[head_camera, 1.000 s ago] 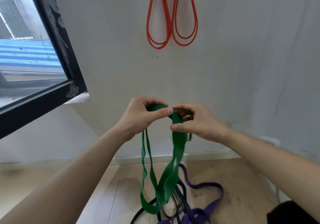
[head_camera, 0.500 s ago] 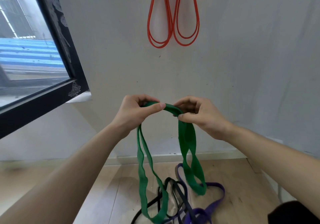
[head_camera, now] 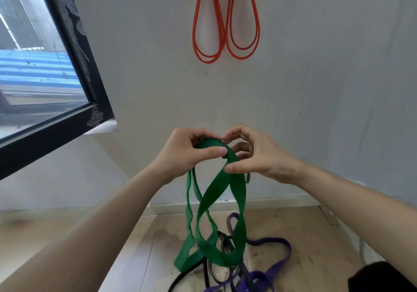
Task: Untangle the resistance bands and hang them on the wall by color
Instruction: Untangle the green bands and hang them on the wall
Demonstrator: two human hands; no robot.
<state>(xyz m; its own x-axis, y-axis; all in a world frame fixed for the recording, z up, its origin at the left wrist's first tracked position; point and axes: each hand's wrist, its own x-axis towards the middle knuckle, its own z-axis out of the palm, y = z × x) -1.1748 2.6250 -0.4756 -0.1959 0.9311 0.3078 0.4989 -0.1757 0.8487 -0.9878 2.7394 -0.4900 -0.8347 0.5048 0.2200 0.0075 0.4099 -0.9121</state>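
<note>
Two hands sit close together in front of the wall (head_camera: pixel 316 88), both on the green band (head_camera: pixel 234 192). Left hand (head_camera: pixel 187 154): thumb pressed flat over the top of the loop, fingers curled behind it, pinching. Right hand (head_camera: pixel 259 156): just beside the left, index tip touching the left fingers. The band runs between its thumb and curled fingers, with the thumb tip against the strand's edge. How firmly the fingers behind clamp is hidden by the band.

The green band hangs from the hands in twisted loops that cross below the wrists. Its lower ends hang over a heap on the floor (head_camera: pixel 316 246), near the skirting. Contact with the floor cannot be told.

The heap is a purple band (head_camera: pixel 277 262) and a black band (head_camera: pixel 180 280), threaded among the green loops. Which strand passes through which is unreadable, and the bottom edge cuts the heap off.

The orange bands (head_camera: pixel 225 20) hang on the wall above the hands, tops cut off.
</note>
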